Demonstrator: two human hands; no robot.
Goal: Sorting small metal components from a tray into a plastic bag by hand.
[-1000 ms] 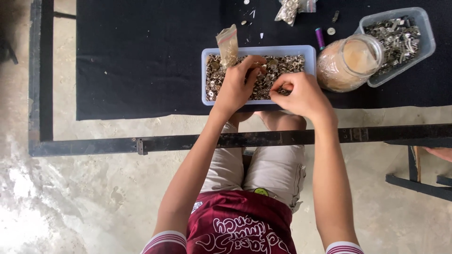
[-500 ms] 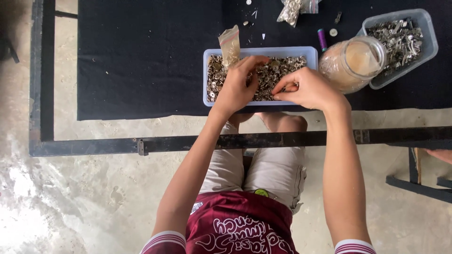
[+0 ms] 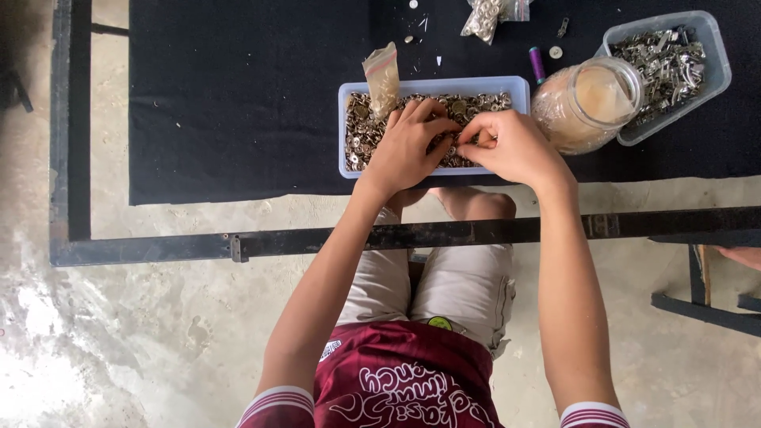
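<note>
Left hand (image 3: 408,147): palm down at the centre of the frame, fingers spread and curled into the small metal fasteners (image 3: 361,131) that fill the shallow pale-blue rectangular plastic tray (image 3: 432,82); whether it pinches any single piece cannot be told. Right hand (image 3: 511,147): just beside the left, over the tray's right half, fingers drawn together in a narrow pinch at the thumb side; what sits between the fingertips is too small to tell.

Tray: upper centre of the frame, on a black cloth-covered work surface (image 3: 238,95), its near edge close to the cloth's lower border.

Small clear plastic bag (image 3: 382,75): stands upright at the tray's upper left corner.

Clear round jar with pale contents (image 3: 587,103): just right of the tray, tilted, leaning against a second clear plastic tub of silvery metal parts (image 3: 670,59) at the upper right.

Purple thread spool (image 3: 537,63): between tray and jar, toward the top.

Clear packet of metal pieces (image 3: 485,16): top edge, above the tray.

Black metal frame bar (image 3: 396,236): crosses the frame below the cloth, over the person's knees.
</note>
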